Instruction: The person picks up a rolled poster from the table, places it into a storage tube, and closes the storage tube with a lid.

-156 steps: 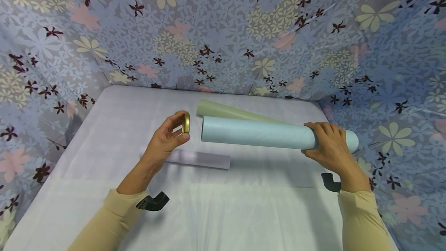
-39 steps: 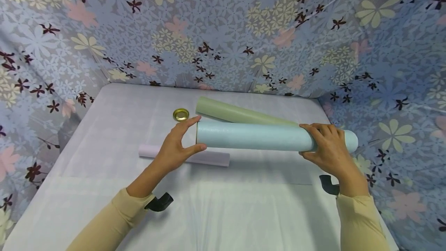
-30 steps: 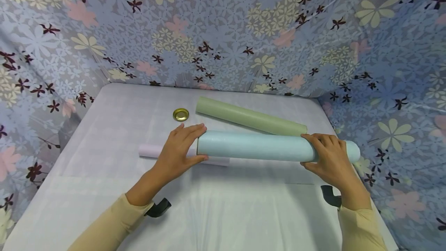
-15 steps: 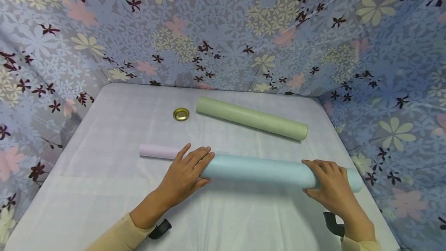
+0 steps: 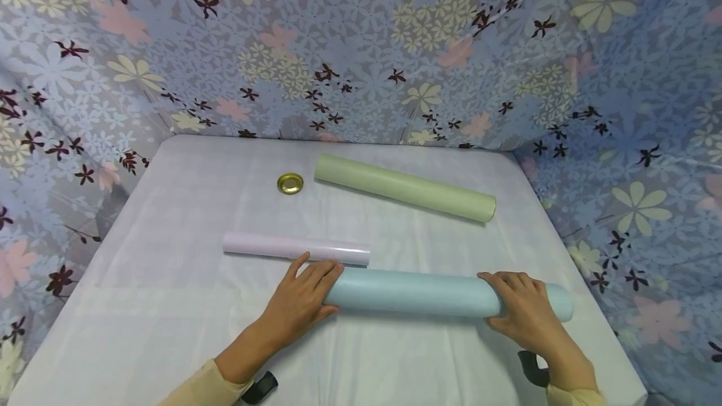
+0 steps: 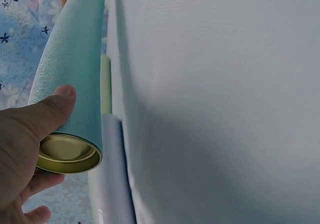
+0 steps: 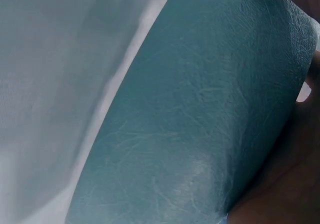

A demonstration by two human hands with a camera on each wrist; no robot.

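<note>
Both hands hold a light blue cardboard tube [image 5: 414, 293] sideways over the front half of the table. My left hand [image 5: 299, 299] grips its left end, thumb on the near side and fingers over the top. In the left wrist view a gold metal cap [image 6: 65, 151] sits in that end of the tube, beside the thumb. My right hand [image 5: 521, 306] wraps the tube a little short of its right end. The tube's wrinkled blue surface [image 7: 185, 109] fills most of the right wrist view.
A thinner lilac tube [image 5: 296, 248] lies just behind the blue tube's left end. Farther back are a gold lid [image 5: 290, 184] and a slanting green tube [image 5: 403, 187]. A floral curtain [image 5: 361, 49] hangs behind the white-covered table [image 5: 169, 205].
Earlier my left hand held a gold lid beside the tube's open left end; now it grips that end, which is capped. Both hands have brought the tube lower and nearer to me.
</note>
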